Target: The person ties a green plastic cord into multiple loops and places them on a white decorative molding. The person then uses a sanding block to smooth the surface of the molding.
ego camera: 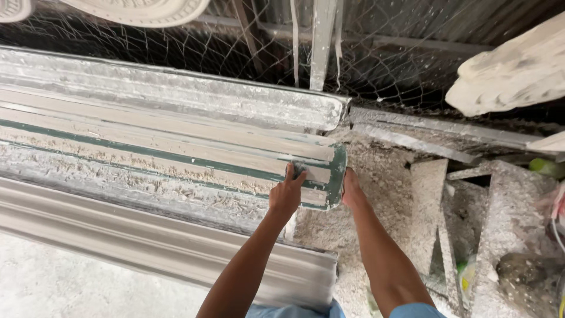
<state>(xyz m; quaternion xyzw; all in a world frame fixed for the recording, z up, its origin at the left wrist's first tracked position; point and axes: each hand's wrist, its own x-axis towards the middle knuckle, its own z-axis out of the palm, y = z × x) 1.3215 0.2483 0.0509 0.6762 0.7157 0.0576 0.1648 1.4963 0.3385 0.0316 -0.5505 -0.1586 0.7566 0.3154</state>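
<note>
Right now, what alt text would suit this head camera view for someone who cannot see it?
Two bare hands grip the end of a long green-edged mould: left hand on top, right hand against its end. Grey moulds lie alongside it, with wire netting behind.

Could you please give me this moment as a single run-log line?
left hand: fingers on top of green-edged mould near its end | right hand: against mould's end face | plaster debris beside | wire mesh behind

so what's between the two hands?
Head view: the green-edged end of the long mould sits between left hand and right hand; both touch it.
</note>
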